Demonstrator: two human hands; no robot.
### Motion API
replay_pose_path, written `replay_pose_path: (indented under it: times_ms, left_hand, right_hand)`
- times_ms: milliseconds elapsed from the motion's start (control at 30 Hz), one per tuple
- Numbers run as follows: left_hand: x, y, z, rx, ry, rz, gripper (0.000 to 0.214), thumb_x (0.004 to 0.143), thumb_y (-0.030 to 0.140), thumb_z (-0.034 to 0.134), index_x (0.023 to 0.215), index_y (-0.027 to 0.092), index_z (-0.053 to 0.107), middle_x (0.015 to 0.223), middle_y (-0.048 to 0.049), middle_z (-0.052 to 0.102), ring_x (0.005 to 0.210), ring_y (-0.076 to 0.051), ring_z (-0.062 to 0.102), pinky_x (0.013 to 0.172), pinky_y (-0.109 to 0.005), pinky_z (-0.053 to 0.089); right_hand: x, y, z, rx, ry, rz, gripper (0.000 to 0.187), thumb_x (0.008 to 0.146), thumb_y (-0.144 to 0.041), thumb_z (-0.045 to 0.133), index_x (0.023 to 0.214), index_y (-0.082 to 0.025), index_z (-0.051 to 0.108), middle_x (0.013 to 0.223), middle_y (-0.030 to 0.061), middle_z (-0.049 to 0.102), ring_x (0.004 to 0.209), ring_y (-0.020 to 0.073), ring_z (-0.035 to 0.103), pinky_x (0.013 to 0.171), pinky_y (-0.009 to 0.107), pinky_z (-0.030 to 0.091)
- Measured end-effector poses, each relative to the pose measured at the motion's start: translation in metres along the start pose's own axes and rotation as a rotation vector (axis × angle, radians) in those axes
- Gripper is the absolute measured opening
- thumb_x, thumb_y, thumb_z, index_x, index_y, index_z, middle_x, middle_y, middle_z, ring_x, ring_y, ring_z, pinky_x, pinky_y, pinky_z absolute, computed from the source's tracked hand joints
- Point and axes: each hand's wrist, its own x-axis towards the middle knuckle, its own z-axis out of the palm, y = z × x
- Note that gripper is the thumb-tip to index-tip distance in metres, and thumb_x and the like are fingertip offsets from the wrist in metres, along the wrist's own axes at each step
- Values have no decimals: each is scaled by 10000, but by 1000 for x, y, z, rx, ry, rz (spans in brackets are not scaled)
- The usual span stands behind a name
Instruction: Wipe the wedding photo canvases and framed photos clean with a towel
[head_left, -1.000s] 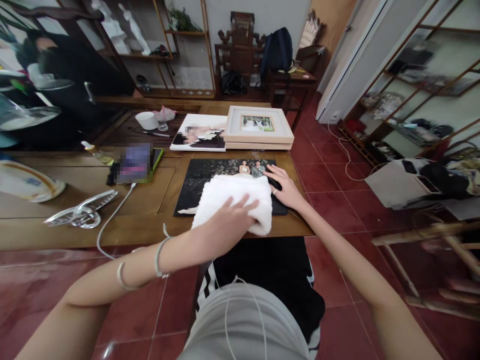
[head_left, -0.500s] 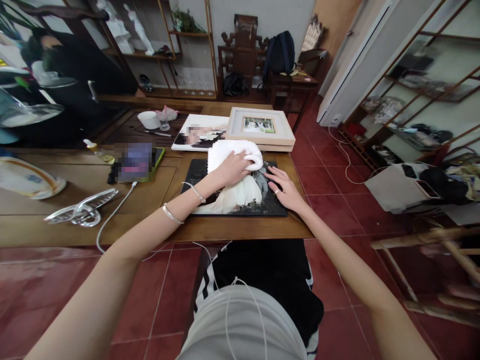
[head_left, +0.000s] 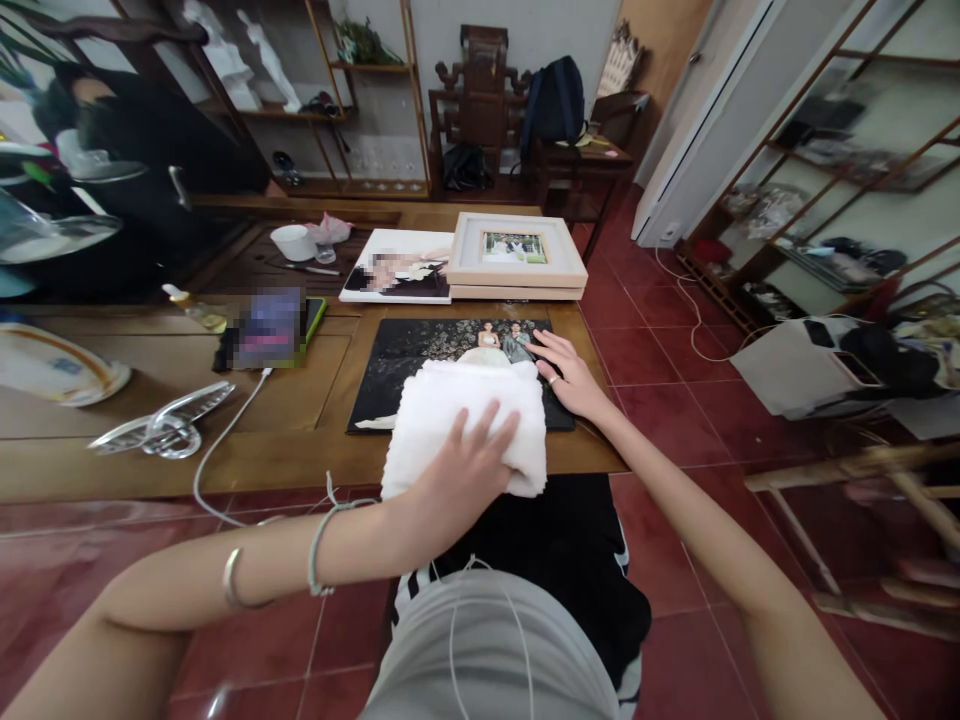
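A dark photo print showing a couple lies flat at the near edge of the wooden table. A folded white towel covers its near right part and hangs over the table's edge. My left hand presses on the towel with fingers spread flat. My right hand rests flat on the print's right edge, fingers stretched, a ring on one finger.
Behind the print stand a light wooden framed photo and another print. To the left are a phone, a white cable, a glass dish, a plate and a white bowl.
My left hand pushed the towel to the print's far edge half a second ago, then drew it back to the near edge. The right hand stayed put.
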Motion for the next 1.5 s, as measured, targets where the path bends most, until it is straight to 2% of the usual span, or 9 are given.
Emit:
replay_pose_path:
  times_ms: [167, 267, 400, 567, 800, 933, 1167, 1367, 1500]
  left_hand:
    - [26, -50, -8, -89, -82, -12, 311, 932, 103, 472, 1136, 193, 689, 1498, -135, 474, 1376, -342, 448, 1024, -489, 461]
    - [56, -92, -14, -145, -151, -109, 283, 970, 194, 450, 1146, 127, 661, 1317, -202, 609, 1121, -304, 646, 901, -401, 504]
    - [97, -129, -21, -220, -154, -109, 330, 990, 287, 425, 1105, 103, 673, 1096, -163, 708, 985, -281, 662, 840, -345, 469]
    - [145, -124, -20, -324, -45, -43, 389, 1003, 317, 379, 973, 111, 708, 1004, -136, 727, 882, -240, 655, 777, -301, 428]
    - [183, -105, -9, -420, 50, 94, 386, 1026, 333, 355, 1064, 125, 678, 1050, -107, 725, 931, -219, 646, 840, -299, 426]
    - [165, -109, -4, -303, 6, -40, 355, 1015, 289, 375, 1100, 109, 670, 1083, -137, 711, 973, -242, 653, 851, -317, 458]
    - [87, -92, -8, -44, -107, -265, 322, 916, 67, 443, 1154, 66, 659, 1334, -213, 582, 1172, -302, 597, 884, -373, 521]
    - [21, -29, -24, -30, -200, -123, 289, 860, 50, 526, 1036, 153, 732, 1478, -155, 490, 1343, -340, 481, 971, -435, 512]
    - [10, -11, -29, -87, -175, -33, 221, 833, 100, 592, 986, 166, 738, 1467, -143, 506, 1340, -329, 489, 965, -416, 522]
  right_hand:
    - [0, 1, 1, -4, -2, 9, 480, 979, -526, 406, 1322, -268, 621, 1496, 87, 500, 1442, 279, 362, 1190, 570, 282]
    - [0, 2, 2, 2, 4, -1, 449, 982, -487, 418, 1327, -277, 615, 1500, 77, 498, 1444, 273, 359, 1189, 569, 283]
    - [0, 3, 2, 5, 7, -13, 417, 979, -446, 434, 1324, -292, 613, 1498, 64, 501, 1440, 273, 364, 1183, 578, 284]
    - [0, 0, 1, -2, 12, -1, 393, 967, -400, 461, 1289, -264, 642, 1467, 81, 528, 1417, 283, 383, 1185, 563, 290]
    - [2, -5, 0, -14, 24, -25, 368, 953, -316, 462, 1263, -279, 656, 1341, 67, 617, 1343, 296, 442, 1167, 566, 309]
    - [1, -3, 1, 1, 21, -14, 368, 959, -354, 465, 1268, -284, 654, 1399, 65, 582, 1363, 284, 430, 1169, 559, 316]
    - [0, 2, 3, 30, 10, -11, 440, 975, -470, 434, 1315, -263, 623, 1486, 85, 509, 1435, 274, 366, 1188, 558, 287]
    - [0, 1, 3, 33, 12, 6, 454, 970, -523, 431, 1310, -293, 625, 1491, 68, 507, 1440, 274, 364, 1192, 569, 277]
    - [0, 0, 2, 40, 11, 5, 442, 970, -517, 436, 1309, -305, 625, 1495, 63, 504, 1440, 282, 364, 1185, 586, 282]
